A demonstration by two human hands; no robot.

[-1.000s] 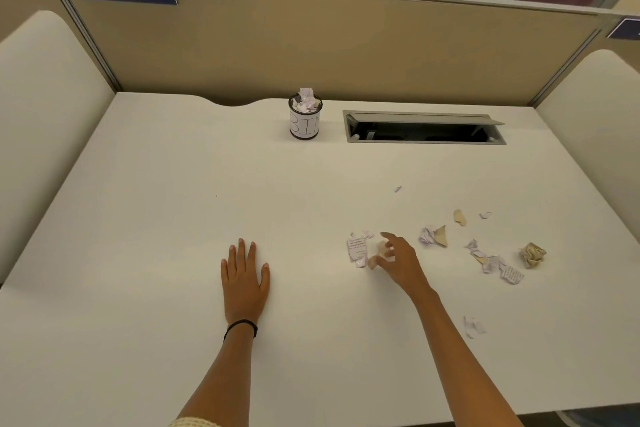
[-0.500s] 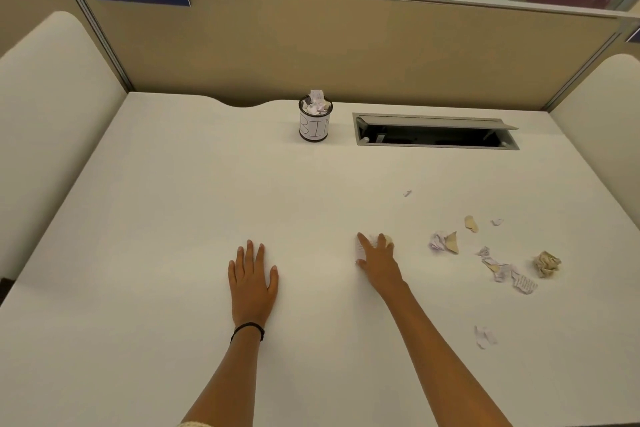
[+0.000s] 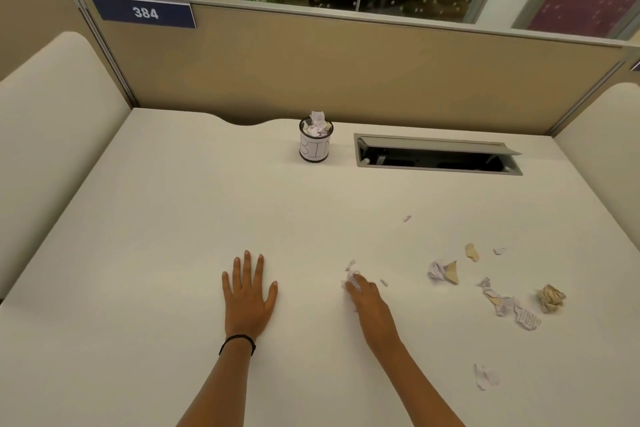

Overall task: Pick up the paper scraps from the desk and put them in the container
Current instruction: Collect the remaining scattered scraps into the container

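The left hand is laid flat, spread, on the counter. A paper scrap is clamped in the right hand grip, well short of the container.

Warm even indoor light, soft shadows, wide-angle edge bending

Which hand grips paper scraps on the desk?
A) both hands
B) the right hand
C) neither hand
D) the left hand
B: the right hand curls round white scraps, while the left hand lies flat on the desk.
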